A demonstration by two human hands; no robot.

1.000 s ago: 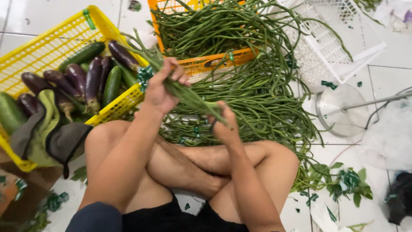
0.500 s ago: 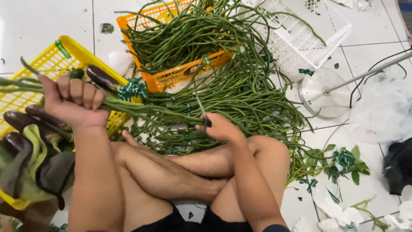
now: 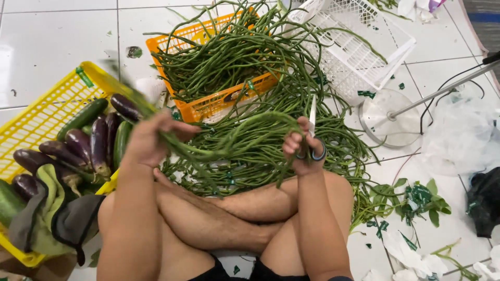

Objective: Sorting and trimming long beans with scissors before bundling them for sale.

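A person sits cross-legged on the white tiled floor, seen from above, with both bare forearms reaching toward twelve o'clock. The left hand has its fingers wrapped tight round one end of a bundle of long green beans; the bundle arches from that hand across to the right hand, and its far tip at ten o'clock of the left hand is blurred. The right hand, at three o'clock of the left, has its fingers curled through the blue loops of a pair of scissors, whose pale blades point up toward twelve o'clock; the same fingers touch the bean bundle's other end. How far the blades are parted I cannot tell. Just beyond both hands, at twelve o'clock, lies a loose heap of long beans on the floor, spilling out of an orange crate that is piled with more of them. At two o'clock a white crate lies tipped on its side. At nine o'clock of the left hand a yellow crate holds dark purple aubergines and green cucumbers, with a grey and olive cloth draped over its near rim. At four o'clock green leaves and white scraps lie scattered.
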